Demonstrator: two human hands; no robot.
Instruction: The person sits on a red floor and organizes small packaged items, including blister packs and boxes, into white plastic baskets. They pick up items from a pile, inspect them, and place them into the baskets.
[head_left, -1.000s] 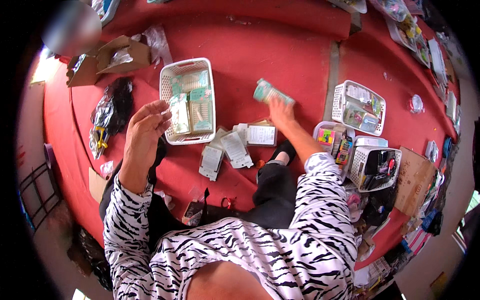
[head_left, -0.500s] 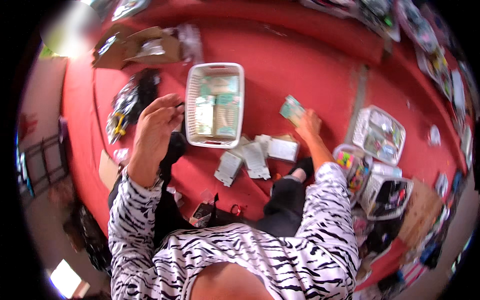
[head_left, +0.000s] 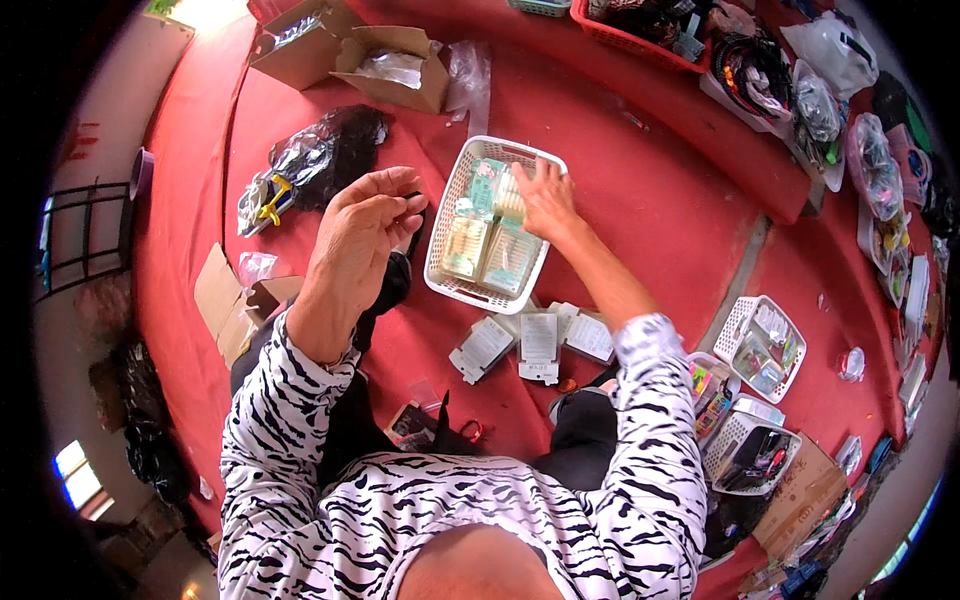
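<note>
A white plastic basket (head_left: 436, 250) stands on the red floor covering in front of me, holding several stacks of pale green and cream cards (head_left: 465, 248). My right hand (head_left: 548, 205) reaches into its far right part, with curled fingers on a card pack (head_left: 508, 203) that it partly hides. To the left of the basket, my left hand (head_left: 368, 215) is raised with its fingertips pinched together; what they hold, if anything, cannot be made out. Between the basket and my legs lie several white printed card packs (head_left: 539, 340), side by side.
At the far left are open cardboard boxes (head_left: 400, 85) and a black plastic bag (head_left: 340, 140) near a yellow-handled tool (head_left: 271, 203). White baskets (head_left: 790, 352) of small goods stand to the right. A red basket (head_left: 650, 42) and bagged goods line the far right edge.
My right hand has moved left and away from me, carrying a green card pack from beside the basket into it. My left hand stays raised and pinched. The view has shifted.
</note>
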